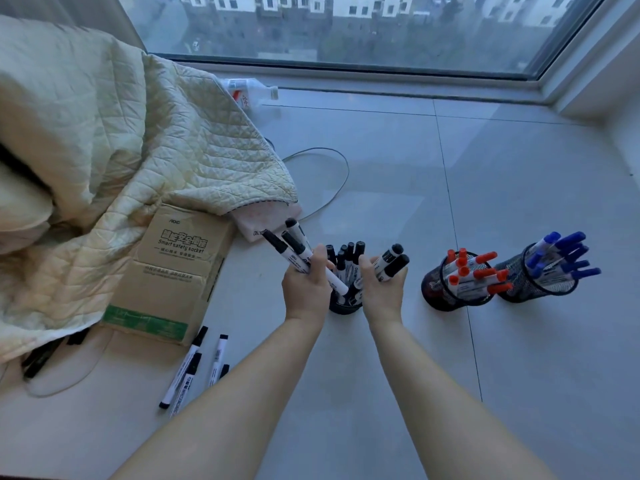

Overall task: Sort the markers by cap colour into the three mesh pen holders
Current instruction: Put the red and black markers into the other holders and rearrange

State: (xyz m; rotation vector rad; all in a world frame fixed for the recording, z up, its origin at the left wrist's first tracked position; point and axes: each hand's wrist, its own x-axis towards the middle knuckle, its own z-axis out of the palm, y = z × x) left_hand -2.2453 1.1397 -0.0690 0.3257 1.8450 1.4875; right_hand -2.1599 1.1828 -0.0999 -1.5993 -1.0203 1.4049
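Three black mesh pen holders stand in a row on the pale tiled floor. The left holder (341, 306) has several black-capped markers (349, 252) in it and sits between my hands. My left hand (306, 289) grips three black-capped markers (294, 249), caps pointing up and left. My right hand (382, 289) grips two black-capped markers (393, 259). The middle holder (438, 292) is full of red-capped markers (476, 271). The right holder (535, 289) carries blue-capped markers (562, 252). Several black-capped markers (194, 365) lie loose on the floor under my left forearm.
A cardboard box (173, 271) lies left of the holders, partly under a cream quilt (104, 150). A thin cable (337, 178) loops on the floor behind. A plastic bottle (251, 93) lies near the window ledge. More dark markers (41, 358) poke out beneath the quilt's edge.
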